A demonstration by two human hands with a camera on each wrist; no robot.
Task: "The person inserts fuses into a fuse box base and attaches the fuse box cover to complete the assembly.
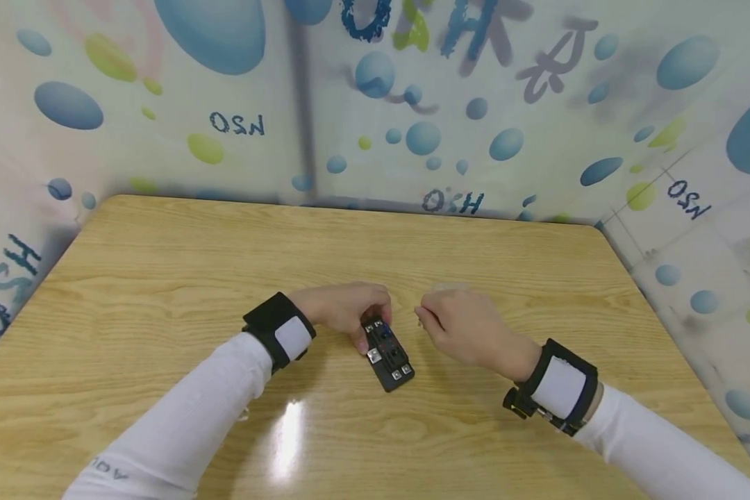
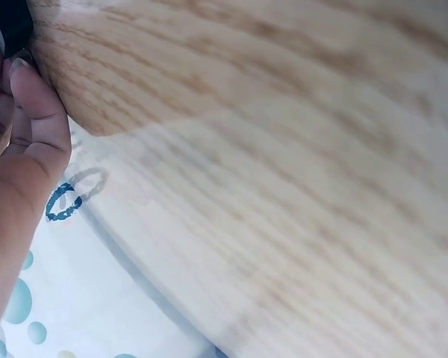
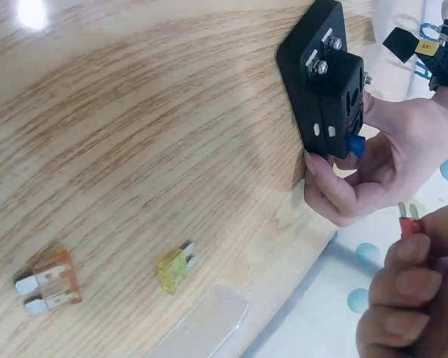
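Note:
My left hand (image 1: 350,305) grips the far end of a black fuse block (image 1: 389,353) on the wooden table, thumb on one side and fingers at the other. Metal screw terminals line the block, and a blue fuse (image 3: 355,145) sits in it near the left fingertips. To the right of the block, my right hand (image 1: 465,323) pinches a red blade fuse (image 3: 411,226) between thumb and index finger, its two metal prongs sticking out. The red fuse is apart from the block in the right wrist view. At the upper left of the left wrist view, only a corner of the block shows.
In the right wrist view an orange blade fuse (image 3: 51,283) and a smaller yellow one (image 3: 176,267) lie on the table (image 1: 162,278). Beside them is a clear plastic case (image 3: 205,324). A wall (image 1: 325,83) with blue and green spots rises behind the table's far edge.

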